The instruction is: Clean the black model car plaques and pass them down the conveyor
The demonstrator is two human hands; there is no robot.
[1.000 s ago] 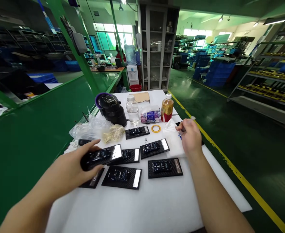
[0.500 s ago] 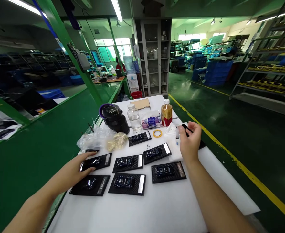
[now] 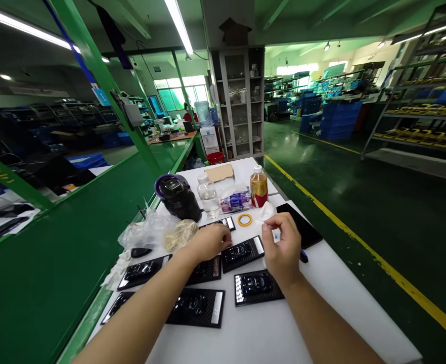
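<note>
My left hand (image 3: pixel 212 240) reaches across the table with its fingers pressed together at the surface. It is between the far model car on its plaque (image 3: pixel 228 223) and the middle-right model car (image 3: pixel 241 251). Whatever its fingertips hold, if anything, is hidden. My right hand (image 3: pixel 283 247) is raised beside a crumpled white tissue (image 3: pixel 265 212), thumb and fingers curled into a pinch. I cannot make out anything between them. Other dark model cars on black carbon-pattern bases lie around: one at the front right (image 3: pixel 256 284), one at the front (image 3: pixel 194 304), one at left (image 3: pixel 141 271).
A black flat pad (image 3: pixel 302 226) and a blue pen-like object (image 3: pixel 304 256) lie at right. Farther back are yellow tape (image 3: pixel 244 220), a drink bottle (image 3: pixel 259 188), a clear bottle (image 3: pixel 209 196), a tissue pack (image 3: pixel 236 200), a black jug (image 3: pixel 179 198) and plastic bags (image 3: pixel 147 230).
My left hand has left the model car at the far left and moved right to the table's middle. My right hand has come back from the black pad, moving left and nearer. The view has tilted up slightly.
</note>
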